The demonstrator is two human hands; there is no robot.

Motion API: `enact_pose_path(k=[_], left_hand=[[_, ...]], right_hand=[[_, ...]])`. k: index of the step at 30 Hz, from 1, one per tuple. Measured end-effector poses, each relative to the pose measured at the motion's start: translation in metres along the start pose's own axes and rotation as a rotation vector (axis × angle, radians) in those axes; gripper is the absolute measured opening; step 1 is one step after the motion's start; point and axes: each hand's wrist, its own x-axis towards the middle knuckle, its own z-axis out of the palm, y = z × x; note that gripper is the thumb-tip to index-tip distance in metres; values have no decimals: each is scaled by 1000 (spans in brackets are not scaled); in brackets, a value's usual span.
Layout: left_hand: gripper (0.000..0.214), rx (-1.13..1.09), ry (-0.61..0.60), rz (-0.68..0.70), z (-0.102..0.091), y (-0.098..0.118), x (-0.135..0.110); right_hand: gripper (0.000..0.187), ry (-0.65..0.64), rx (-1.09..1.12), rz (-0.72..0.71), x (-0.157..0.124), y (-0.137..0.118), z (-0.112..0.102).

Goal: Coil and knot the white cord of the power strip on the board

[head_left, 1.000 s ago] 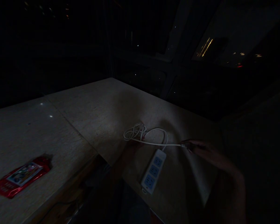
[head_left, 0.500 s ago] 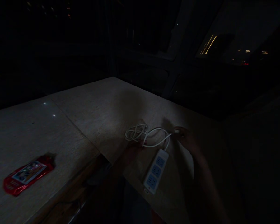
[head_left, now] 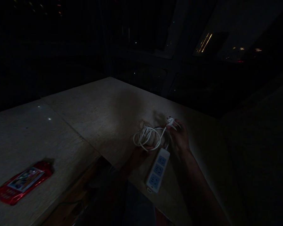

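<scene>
A white power strip (head_left: 158, 171) with several blue socket faces lies slanted on the pale surface. Its white cord (head_left: 145, 138) is gathered in loose loops just beyond it. My left hand (head_left: 140, 154), dim in shadow, has its fingers closed around the near side of the loops. Between the fingers of my right hand (head_left: 181, 138) is the cord's white plug (head_left: 170, 121), raised with its prongs pointing away from me. Part of the cord bends beside the plug.
At the left lies a shiny red package (head_left: 25, 182) with a picture on it. The stone-like tabletop (head_left: 91, 103) has a seam and ends at a dark window (head_left: 141, 53). Brown wood (head_left: 68, 204) shows below its front edge.
My right hand has moved left and upward with the plug, turning it into clearer view. The cord loops have drawn closer together in my left hand. The view has shifted slightly.
</scene>
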Motion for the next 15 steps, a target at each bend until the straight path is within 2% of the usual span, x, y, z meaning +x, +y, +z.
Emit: enact_pose_path(k=[3, 6, 11, 15], left_hand=[[21, 32, 34, 39, 4, -3, -1], [20, -1, 43, 25, 4, -6, -1], [36, -281, 143, -116, 2, -1, 0], [35, -452, 205, -185, 3, 9, 1]], right_hand=[[48, -97, -12, 3, 0, 6, 1], [44, -88, -73, 31, 2, 20, 0], [41, -3, -160, 95, 10, 39, -9], [39, -84, -232, 126, 12, 47, -16]])
